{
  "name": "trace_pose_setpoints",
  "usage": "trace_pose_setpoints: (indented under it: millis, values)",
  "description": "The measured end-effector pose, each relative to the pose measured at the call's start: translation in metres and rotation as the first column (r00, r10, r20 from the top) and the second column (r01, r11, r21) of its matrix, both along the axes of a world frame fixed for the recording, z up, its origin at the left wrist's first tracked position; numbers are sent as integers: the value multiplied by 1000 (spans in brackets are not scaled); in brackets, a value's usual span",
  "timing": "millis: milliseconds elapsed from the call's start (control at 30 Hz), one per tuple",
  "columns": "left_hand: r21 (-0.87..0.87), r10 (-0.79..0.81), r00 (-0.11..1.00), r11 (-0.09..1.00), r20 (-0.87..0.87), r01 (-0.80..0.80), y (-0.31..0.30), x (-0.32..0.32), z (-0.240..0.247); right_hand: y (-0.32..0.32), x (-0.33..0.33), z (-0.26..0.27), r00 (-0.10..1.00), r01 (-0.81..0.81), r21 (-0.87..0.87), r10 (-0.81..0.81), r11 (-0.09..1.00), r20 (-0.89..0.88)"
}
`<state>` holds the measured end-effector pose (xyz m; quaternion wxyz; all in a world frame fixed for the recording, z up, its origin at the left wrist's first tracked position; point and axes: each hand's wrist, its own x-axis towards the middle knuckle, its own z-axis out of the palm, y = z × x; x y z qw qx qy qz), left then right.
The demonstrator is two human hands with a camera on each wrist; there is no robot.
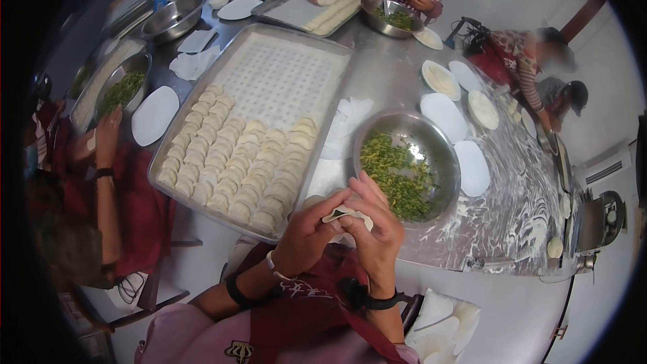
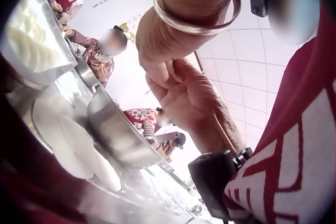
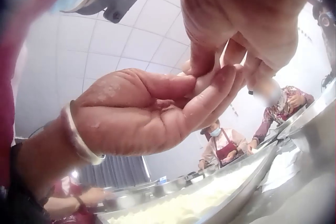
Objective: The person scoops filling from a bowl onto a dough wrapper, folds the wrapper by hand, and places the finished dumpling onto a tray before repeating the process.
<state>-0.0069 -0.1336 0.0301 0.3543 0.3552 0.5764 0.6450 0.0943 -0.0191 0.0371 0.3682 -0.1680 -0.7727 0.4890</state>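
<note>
Both hands meet in front of the chest around a half-folded dumpling (image 1: 347, 218), whose pale wrapper shows a dark green filling at its gap. My left hand (image 1: 306, 229) pinches the wrapper's left side between thumb and fingers. On the other side my right hand (image 1: 377, 229) grips its right edge, the thumb against the dough. In the right wrist view the left hand (image 3: 142, 111) wears a bangle, and its fingertips meet those of the right hand (image 3: 247, 24). A steel bowl (image 1: 445, 155) of chopped green filling (image 1: 397, 172) stands just beyond the hands.
Left of the bowl lies a large tray (image 1: 330, 155) with rows of folded dumplings (image 1: 236, 162). White plates (image 1: 472, 168) stand to the right on the floured steel table (image 1: 512, 216). Other people work around it, one close at the left (image 1: 74, 229). Another tray (image 1: 283, 10) sits at the back.
</note>
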Motion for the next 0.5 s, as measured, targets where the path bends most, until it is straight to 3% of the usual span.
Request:
trace_pose_setpoints:
  millis: [133, 233, 333, 433, 500]
  values:
    - [47, -86, 995, 995, 56, 84, 0, -3, 0, -1, 0, -8, 999, -15, 58, 17, 998, -32]
    - [-60, -137, 982, 990, -133, 130, -1, -7, 5, 0, 1, -5, 1000, -15, 172, 16, 985, -7]
    - [-84, -146, 987, 987, -73, 140, -1, -9, 0, 0, 3, -5, 999, -23, 157, 17, 987, 43]
    - [7, -119, 987, 993, -106, 120, 0, -12, -3, -2, 1, 12, 993, 8, 190, -29, 982, 111]
    - [40, -118, 990, 992, -82, 121, 1, -10, -6, 0, 1, 17, 991, -52, 188, 28, 981, 130]
